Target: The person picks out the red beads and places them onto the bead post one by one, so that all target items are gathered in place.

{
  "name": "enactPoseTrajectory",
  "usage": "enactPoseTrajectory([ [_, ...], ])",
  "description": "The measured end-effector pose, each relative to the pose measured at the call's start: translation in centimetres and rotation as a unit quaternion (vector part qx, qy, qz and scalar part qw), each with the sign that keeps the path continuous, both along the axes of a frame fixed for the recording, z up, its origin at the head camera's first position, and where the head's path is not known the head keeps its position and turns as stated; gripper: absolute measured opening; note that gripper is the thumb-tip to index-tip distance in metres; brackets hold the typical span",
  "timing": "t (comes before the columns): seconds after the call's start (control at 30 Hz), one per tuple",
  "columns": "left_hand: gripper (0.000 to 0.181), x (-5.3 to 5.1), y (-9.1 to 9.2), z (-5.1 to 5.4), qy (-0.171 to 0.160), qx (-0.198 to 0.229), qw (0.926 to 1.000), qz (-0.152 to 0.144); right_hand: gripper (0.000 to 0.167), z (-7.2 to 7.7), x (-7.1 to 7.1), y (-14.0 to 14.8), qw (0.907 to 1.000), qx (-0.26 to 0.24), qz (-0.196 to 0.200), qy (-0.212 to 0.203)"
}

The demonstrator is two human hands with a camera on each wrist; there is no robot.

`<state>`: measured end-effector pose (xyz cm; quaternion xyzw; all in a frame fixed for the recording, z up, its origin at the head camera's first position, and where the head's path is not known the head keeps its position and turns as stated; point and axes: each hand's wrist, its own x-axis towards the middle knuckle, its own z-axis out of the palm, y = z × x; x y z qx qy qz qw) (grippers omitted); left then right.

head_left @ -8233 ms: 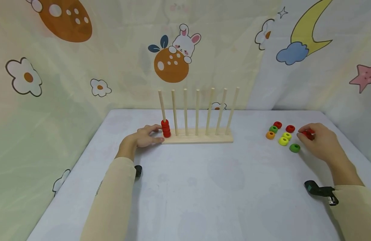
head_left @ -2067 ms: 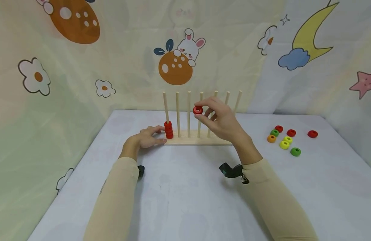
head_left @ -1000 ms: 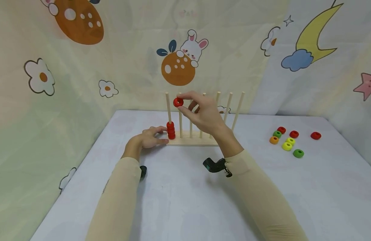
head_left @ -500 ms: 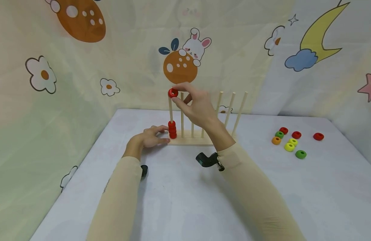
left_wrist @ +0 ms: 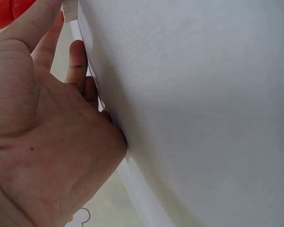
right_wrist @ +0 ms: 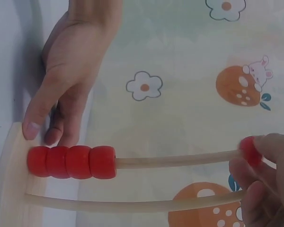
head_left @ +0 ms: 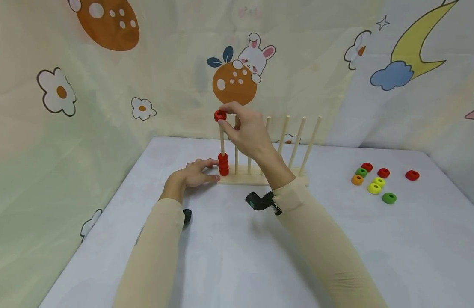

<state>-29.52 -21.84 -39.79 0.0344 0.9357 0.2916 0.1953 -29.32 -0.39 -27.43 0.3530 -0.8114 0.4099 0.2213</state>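
I'm watching the right hand [head_left: 250, 134] pinching a red bead [right_wrist: 247, 148] between fingertips, partly hiding it; the left hand [head_left: 193, 174] is resting, fingers apart.

Long beige sleeves [head_left: 331, 250], a small dark marking [head_left: 138, 236] on the left one, black wrist-worn devices [head_left: 258, 201].

Fingers [left_wrist: 77, 64] beside red beads [left_wrist: 2, 13] (top left)
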Motion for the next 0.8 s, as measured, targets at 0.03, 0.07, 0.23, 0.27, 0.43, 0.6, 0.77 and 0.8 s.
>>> enactPoseTrajectory([
  [0.03, 0.061, 0.0, 0.1, 0.0, 0.0, 0.002, 1.0, 0.001, 0.029, 0.0, 0.1, 0.0, 1.0, 0.001, -0.001, -0.002],
  [0.07, 0.061, 0.0, 0.1, 0.0, 0.0, 0.004, 1.0, 0.001, 0.03, 0.0, 0.1, 0.1, 1.0, 0.001, -0.002, -0.005],
  [0.23, 0.062, -0.6, 0.2, -0.5, -0.011, -0.007, 0.9998, 0.012, 0.031, -0.4, 0.9, 0.7, 1.0, 0.006, 0.003, 0.003],
  [0.27, 0.061, -0.7, 0.1, -0.6, -0.013, -0.012, 0.9997, 0.014, 0.03, -0.6, 1.1, 0.8, 0.9999, 0.005, 0.008, 0.009],
  [0.43, 0.061, -0.7, 0.1, -0.4, -0.01, -0.019, 0.9997, 0.015, 0.028, -1.2, 1.8, 2.1, 0.9993, 0.002, 0.027, 0.024],
  [0.6, 0.063, -0.4, 0.3, -0.2, -0.002, -0.015, 0.9999, 0.002, 0.024, -2.0, 2.3, 3.7, 0.9988, -0.002, 0.031, 0.037],
  [0.77, 0.064, -0.5, 0.1, -0.2, -0.001, -0.018, 0.9998, -0.005, 0.02, -2.8, 2.6, 5.2, 0.9982, -0.002, 0.045, 0.04],
  [0.8, 0.064, -0.5, 0.1, -0.2, 0.0, -0.018, 0.9998, -0.007, 0.02, -3.0, 2.7, 5.6, 0.9981, -0.002, 0.048, 0.039],
])
